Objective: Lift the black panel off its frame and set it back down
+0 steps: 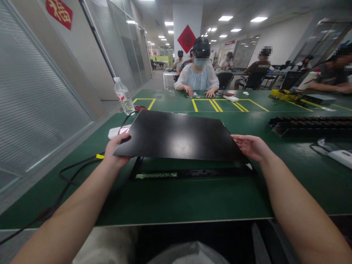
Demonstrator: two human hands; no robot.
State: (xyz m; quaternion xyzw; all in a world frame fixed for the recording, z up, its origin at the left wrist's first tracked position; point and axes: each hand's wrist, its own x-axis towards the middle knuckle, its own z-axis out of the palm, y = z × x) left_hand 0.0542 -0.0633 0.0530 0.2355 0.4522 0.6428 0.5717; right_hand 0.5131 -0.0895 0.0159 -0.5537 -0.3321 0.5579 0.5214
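A flat, glossy black panel (176, 135), which looks like a display panel, is held tilted just above the table between my hands. My left hand (117, 149) grips its left edge, thumb on top and fingers underneath. At the right edge my right hand (253, 147) holds it with the fingers along the side, partly hidden by the panel. Below lies a black rectangular frame (192, 172) with a green strip (156, 175), like a circuit board, in its near side. The panel covers most of that frame.
A water bottle (123, 96) and a white device (114, 132) stand left. Black cables (66, 172) trail off the left edge of the green table (192, 205). Dark racks (310, 125) and a white power strip (341, 157) lie right. A person (196, 77) sits opposite.
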